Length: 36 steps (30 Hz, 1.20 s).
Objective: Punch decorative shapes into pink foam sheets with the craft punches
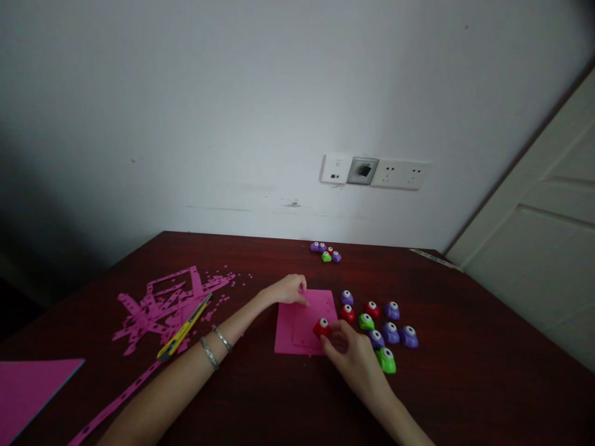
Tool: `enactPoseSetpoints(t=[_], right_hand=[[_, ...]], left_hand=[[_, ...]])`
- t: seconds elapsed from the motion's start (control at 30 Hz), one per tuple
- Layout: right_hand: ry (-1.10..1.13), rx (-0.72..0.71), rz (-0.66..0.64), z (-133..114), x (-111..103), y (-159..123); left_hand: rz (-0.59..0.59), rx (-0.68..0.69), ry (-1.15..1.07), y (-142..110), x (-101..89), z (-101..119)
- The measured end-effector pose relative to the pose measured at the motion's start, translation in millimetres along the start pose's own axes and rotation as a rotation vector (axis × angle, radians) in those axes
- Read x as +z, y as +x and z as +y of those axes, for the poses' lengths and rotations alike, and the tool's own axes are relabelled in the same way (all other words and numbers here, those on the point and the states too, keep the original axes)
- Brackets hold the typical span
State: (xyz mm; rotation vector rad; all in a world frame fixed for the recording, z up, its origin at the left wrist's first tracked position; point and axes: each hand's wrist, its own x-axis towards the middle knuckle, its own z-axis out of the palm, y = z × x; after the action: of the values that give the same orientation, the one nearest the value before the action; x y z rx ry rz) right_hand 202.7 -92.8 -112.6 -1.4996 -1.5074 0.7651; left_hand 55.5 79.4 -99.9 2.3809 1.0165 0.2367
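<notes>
Between the thumb and fingers of my right hand point(352, 356) is a red craft punch point(321, 328) with a round white-and-black top. It sits over the lower right part of a small pink sheet point(309, 316), which lies on a larger pink sheet point(282, 337). My left hand point(288, 290) reaches to the upper left of the sheets. Its fingertips touch the paper, thumb and fingers apart. Right of the sheets stand several more punches: purple point(390, 333), red point(372, 309) and green point(385, 360).
Pink punched scraps point(158, 310) and tiny cut-outs lie on the left of the dark wooden table point(260, 402). A yellow utility knife point(186, 328) rests by them. Another pink sheet point(32, 393) is at the lower left. More punches point(326, 256) stand near the wall, below sockets point(402, 174).
</notes>
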Motion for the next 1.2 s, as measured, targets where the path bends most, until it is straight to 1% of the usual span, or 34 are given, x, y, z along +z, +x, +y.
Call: enactPoseSetpoints(t=[0.1,0.2,0.4,0.6,0.67,0.77,0.9,1.03,1.2], right_hand=[[0.0,-0.003,0.005,1,1,0],[0.008,-0.002,0.005,3,2,1],[0.0,0.006,0.003,5,2,1],[0.021,-0.02,0.0,-1,-1,-2],[0.028,-0.032,0.006,-4,-3,-3],[0.046,-0.049,0.04,-6,-6,-5],[0.079,-0.032,0.084,-4,-8,-5],[0.04,-0.029,0.065,-2,-8,-5],[-0.043,-0.037,0.109,-2,-7,-6]], left_hand=[[-0.004,-0.025,-0.093,1,-1.9,-1],[-0.015,-0.029,-0.118,2,-6.7,-3],[-0.111,0.054,-0.172,1,-15.1,-8],[-0.214,-0.003,-0.36,-4,-20.0,-8],[-0.209,-0.021,-0.404,-6,-24.4,-9],[-0.17,-0.051,-0.463,-8,-33.0,-11],[-0.13,-0.072,-0.55,-12,-41.6,-12],[-0.108,-0.075,-0.615,-14,-42.2,-12],[-0.123,-0.077,-0.646,-13,-38.5,-12]])
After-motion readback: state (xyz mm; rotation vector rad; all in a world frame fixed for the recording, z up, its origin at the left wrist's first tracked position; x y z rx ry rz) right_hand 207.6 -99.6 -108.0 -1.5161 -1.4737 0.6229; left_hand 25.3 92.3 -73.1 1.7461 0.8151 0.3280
